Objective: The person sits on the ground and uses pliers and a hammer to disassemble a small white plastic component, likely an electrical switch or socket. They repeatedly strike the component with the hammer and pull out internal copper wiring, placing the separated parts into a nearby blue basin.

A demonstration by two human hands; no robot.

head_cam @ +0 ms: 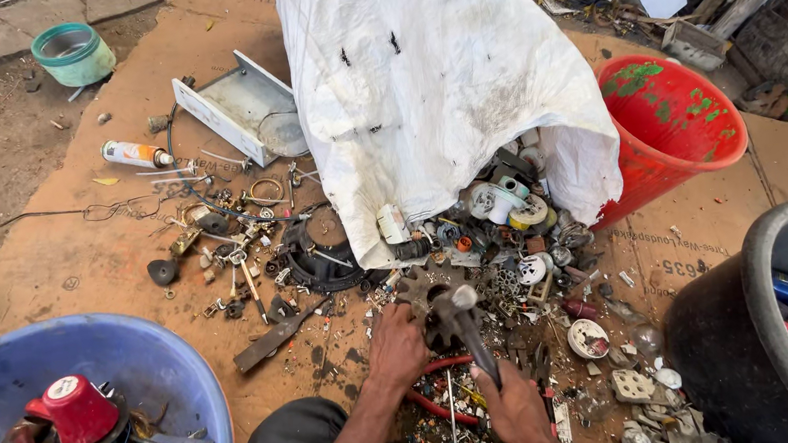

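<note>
Outdoor ground, flattened cardboard sheet (130, 245) over dirt, strewn with small metal and plastic scrap. White woven sack (430, 85) lies tipped, spilling parts toward the person. Red bucket (680, 120) just behind the sack; blue basin (155, 366) of tools at lower left; black tub (738, 353) at right. Left hand (396, 350) closed on a dark metal part (425, 300) in the pile. Right hand (517, 410) gripping a hammer (470, 324), its head touching that part.
</note>
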